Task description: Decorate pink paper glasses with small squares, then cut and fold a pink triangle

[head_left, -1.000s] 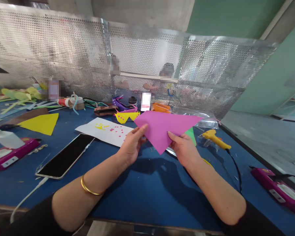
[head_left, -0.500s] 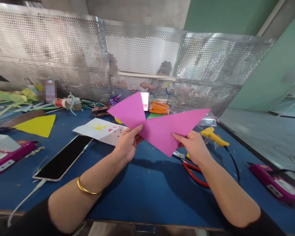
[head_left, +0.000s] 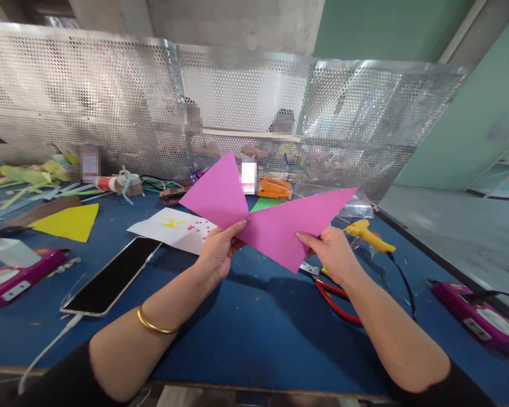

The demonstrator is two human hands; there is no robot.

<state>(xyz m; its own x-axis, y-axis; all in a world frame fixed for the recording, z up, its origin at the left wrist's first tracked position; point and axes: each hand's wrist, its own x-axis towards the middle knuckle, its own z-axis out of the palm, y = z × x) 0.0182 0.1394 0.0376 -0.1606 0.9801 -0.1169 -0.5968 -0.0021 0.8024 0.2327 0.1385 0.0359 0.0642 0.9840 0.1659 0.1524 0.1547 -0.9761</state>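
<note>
A pink sheet of paper (head_left: pixel 275 232) with a deep V-shaped notch in its upper edge is held up above the blue table. My left hand (head_left: pixel 220 246) pinches it just below the notch, thumb in front. With its thumb on the front face, my right hand (head_left: pixel 328 249) grips the lower right part. My fingers behind the paper are mostly hidden. Below my right hand lie scissors (head_left: pixel 337 302) with red handles, their blades partly covered. A white sheet (head_left: pixel 169 226) with yellow and pink marks lies beyond my left hand.
On the left are a phone (head_left: pixel 112 277) on a white cable, a purple power strip (head_left: pixel 25 277) and yellow paper (head_left: pixel 70 223). At right lie a yellow glue gun (head_left: pixel 371 236) and another purple power strip (head_left: pixel 477 316). A perforated metal screen (head_left: pixel 246 79) stands behind, with people beyond it.
The left part of the pink paper has tilted slightly left and the notch has widened a little. Both hands keep their grip. The view has shifted slightly.
</note>
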